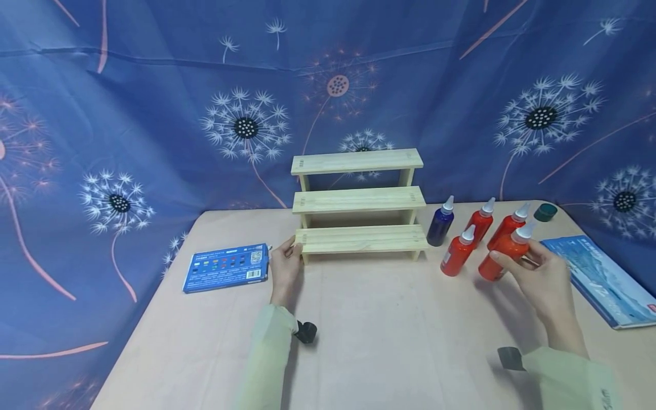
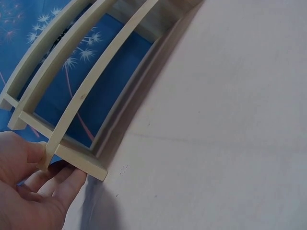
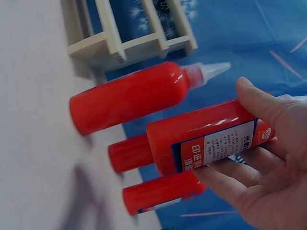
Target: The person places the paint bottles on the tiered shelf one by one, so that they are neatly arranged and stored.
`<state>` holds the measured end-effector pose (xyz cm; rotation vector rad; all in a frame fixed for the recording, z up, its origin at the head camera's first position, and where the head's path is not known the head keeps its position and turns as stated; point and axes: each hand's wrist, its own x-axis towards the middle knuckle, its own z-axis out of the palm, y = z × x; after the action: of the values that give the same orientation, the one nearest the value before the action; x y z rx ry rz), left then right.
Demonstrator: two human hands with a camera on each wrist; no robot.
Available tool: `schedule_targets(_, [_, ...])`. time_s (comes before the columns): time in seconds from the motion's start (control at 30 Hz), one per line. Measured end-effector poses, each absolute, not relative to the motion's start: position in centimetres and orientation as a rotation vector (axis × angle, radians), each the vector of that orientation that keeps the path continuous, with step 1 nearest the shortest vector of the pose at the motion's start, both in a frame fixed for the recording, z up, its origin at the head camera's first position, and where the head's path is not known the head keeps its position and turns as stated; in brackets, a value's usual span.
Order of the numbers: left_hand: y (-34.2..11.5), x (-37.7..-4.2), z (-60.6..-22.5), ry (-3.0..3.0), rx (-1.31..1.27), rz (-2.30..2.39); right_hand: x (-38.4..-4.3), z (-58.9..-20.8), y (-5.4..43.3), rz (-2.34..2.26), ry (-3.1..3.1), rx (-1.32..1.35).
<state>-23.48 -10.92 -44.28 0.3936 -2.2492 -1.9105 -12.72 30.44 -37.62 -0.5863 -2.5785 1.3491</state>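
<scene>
A three-tier wooden shelf (image 1: 359,239) stands at the back of the table. My left hand (image 1: 285,267) grips the left end of its lowest step, thumb on top and fingers beneath, as the left wrist view shows. On the right, my right hand (image 1: 545,279) holds a red squeeze bottle (image 3: 201,139) with a white label and pale nozzle, thumb on one side and fingers on the other. Beside it stand another red bottle (image 1: 458,253), two more red bottles (image 1: 480,225) behind, and a dark blue bottle (image 1: 440,225) close to the shelf.
A blue flat box (image 1: 225,267) with a barcode lies left of the shelf. A blue pad with a landscape cover (image 1: 605,279) lies at the right edge. Near the back right corner sits a dark green round object (image 1: 545,212). A blue dandelion-print cloth (image 1: 154,85) hangs behind the table.
</scene>
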Motion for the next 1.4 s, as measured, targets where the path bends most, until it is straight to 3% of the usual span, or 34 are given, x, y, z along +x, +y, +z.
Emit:
schedule_targets(0.63, [-11.0, -23.5, -44.2, -2.219, 0.384, -1.94, -12.4, -34.9, 26.6, 1.32, -2.598, -0.481])
schedule_targets(1.4, [-11.1, -23.9, -44.4, -2.229, 0.357, -1.896, -14.0, -34.7, 21.4, 1.324, -2.608, -0.261])
